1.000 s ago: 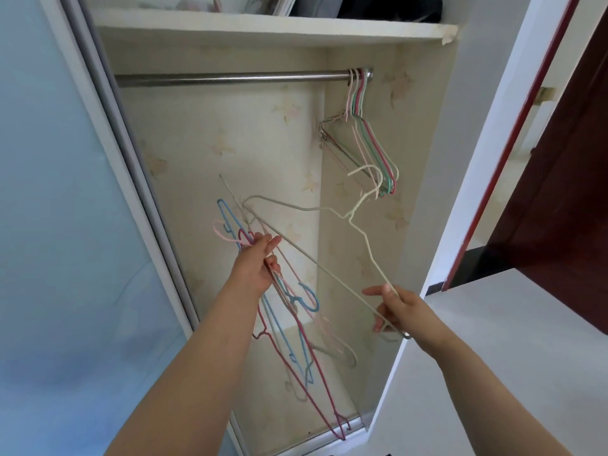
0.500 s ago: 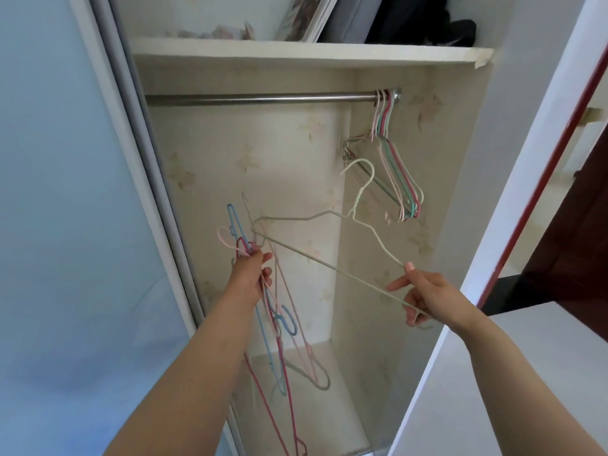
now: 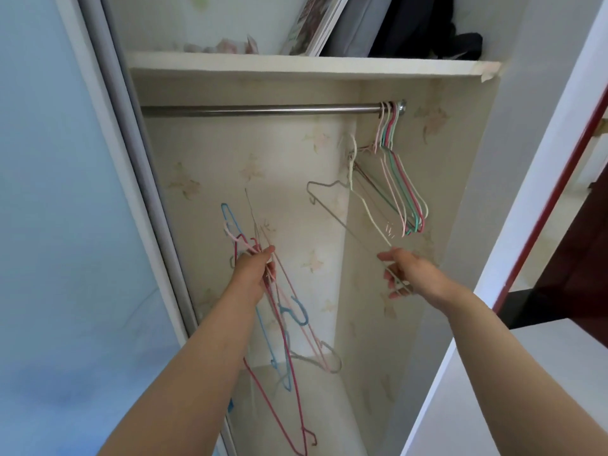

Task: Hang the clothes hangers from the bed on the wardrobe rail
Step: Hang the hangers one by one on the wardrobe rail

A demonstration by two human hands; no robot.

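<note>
A steel rail (image 3: 263, 110) crosses the open wardrobe under a shelf. Several pink, green and white hangers (image 3: 403, 192) hang at its right end. My right hand (image 3: 408, 271) pinches the lower corner of a cream wire hanger (image 3: 345, 205), raised with its hook near the hung ones, below the rail. My left hand (image 3: 253, 269) grips a bundle of red, blue and pink hangers (image 3: 283, 327) that dangle down into the wardrobe.
The shelf (image 3: 296, 65) above the rail carries books and dark clothes. A pale blue sliding door (image 3: 65, 225) stands on the left. White wardrobe side panel (image 3: 526, 192) and a dark red door (image 3: 579, 245) are on the right.
My right hand has lifted the cream hanger up and rightward toward the rail's right end. The view has tilted upward. My left hand keeps the bundle at about the same height.
</note>
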